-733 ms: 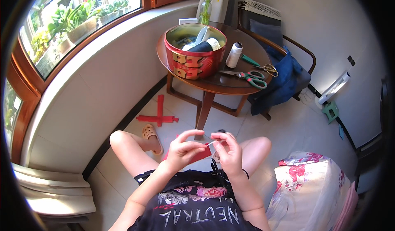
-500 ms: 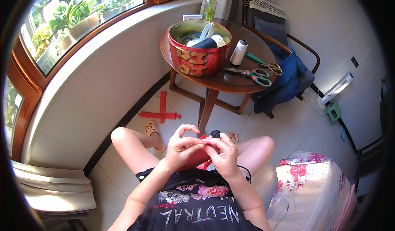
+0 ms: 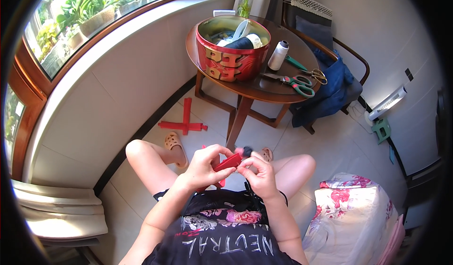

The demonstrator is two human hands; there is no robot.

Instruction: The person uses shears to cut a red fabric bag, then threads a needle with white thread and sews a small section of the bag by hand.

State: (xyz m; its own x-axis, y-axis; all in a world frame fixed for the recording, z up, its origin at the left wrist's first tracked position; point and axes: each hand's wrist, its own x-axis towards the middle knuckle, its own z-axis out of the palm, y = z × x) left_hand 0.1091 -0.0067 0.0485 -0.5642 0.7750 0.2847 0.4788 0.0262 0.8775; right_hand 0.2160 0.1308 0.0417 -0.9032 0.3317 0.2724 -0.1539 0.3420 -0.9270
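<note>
Above my lap, my left hand [image 3: 204,167] is closed round a red folded strip [image 3: 228,162] that looks like cloth. More of the red material hangs below that hand, partly hidden by it. At the strip's right end my right hand [image 3: 259,174] is in a pinch, thumb and forefinger together. Whatever those fingertips hold is too small to make out. A dark, round, blurred thing with a pinkish side [image 3: 246,152] shows just beyond my right fingers; its kind is unclear.
Ahead stands a round wooden table [image 3: 255,89] with a red tin [image 3: 231,62] of yarn and tools, a white thread cone [image 3: 278,55] and green-handled scissors [image 3: 298,85]. Crossed red strips [image 3: 186,119] lie on the floor. A chair [image 3: 347,55] and flowered fabric [image 3: 347,208] are at right.
My hands have drawn slightly apart, and the red strip now shows tilted between them. The dark round thing has blurred, with a pinkish side now showing. My view has shifted slightly.
</note>
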